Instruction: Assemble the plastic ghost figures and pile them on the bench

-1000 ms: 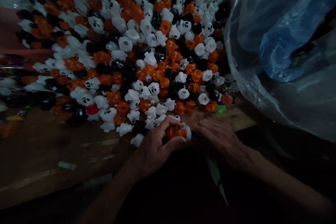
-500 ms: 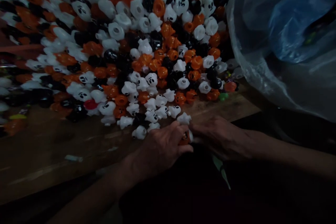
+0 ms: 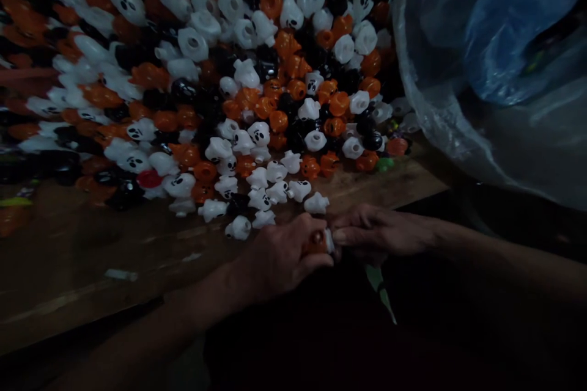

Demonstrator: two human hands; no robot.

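My left hand (image 3: 279, 256) is closed around a small orange plastic figure (image 3: 315, 243) at the table's front edge. A white part (image 3: 329, 241) shows at the figure's right end. Pressed together, the fingers of my right hand (image 3: 376, 233) meet that white end, thumb foremost. What they pinch is too dark to make out. Below the right hand hangs a thin green pointed piece (image 3: 380, 293); whether the hand holds it I cannot tell. Just beyond my hands lies a white ghost-shaped piece (image 3: 316, 203), nearest of several loose ghost pieces (image 3: 260, 198).
A large heap of white, orange and black plastic figures (image 3: 293, 64) covers the wooden table (image 3: 68, 293). At the right stands a clear plastic bag (image 3: 431, 98) with a blue bag (image 3: 499, 61) inside. A small pale scrap (image 3: 121, 274) lies at front left.
The right thumb now shows against the white end of the orange figure, and more of the figure is visible. The whole view has shifted slightly, moving the heap left and up.
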